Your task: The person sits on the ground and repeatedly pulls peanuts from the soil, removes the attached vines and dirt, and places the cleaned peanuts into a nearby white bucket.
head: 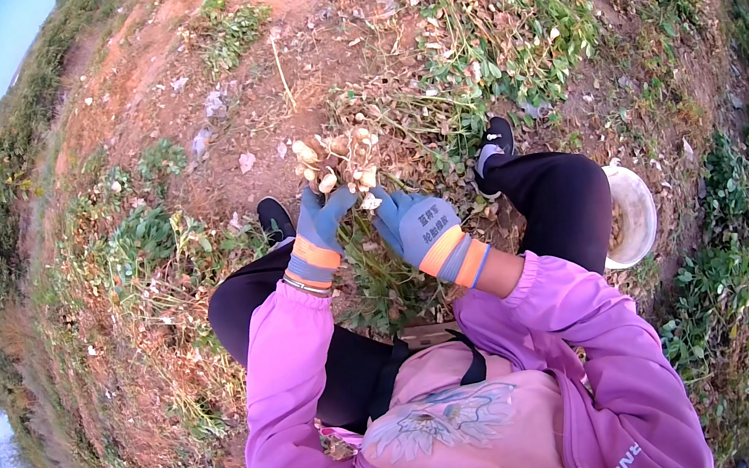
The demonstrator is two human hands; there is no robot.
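Observation:
A cluster of pale peanut pods (336,154) hangs together just beyond my fingertips, at the root end of a peanut plant. My left hand (320,222), in a blue-grey work glove with an orange striped cuff, grips this plant just below the pods. On the other side, my right hand (423,227) wears a matching glove that bears writing, and its fingers close on the plant beside the lowest pods. Green peanut leaves (385,283) trail down between both wrists towards my lap. The gloves hide the stems inside my grip.
A white bucket (635,213) with some contents stands outside my right knee. Pulled peanut plants (511,32) lie heaped ahead to the right, and more plants (155,245) lie to my left. Dry leaves and plastic scraps (215,103) litter the reddish soil.

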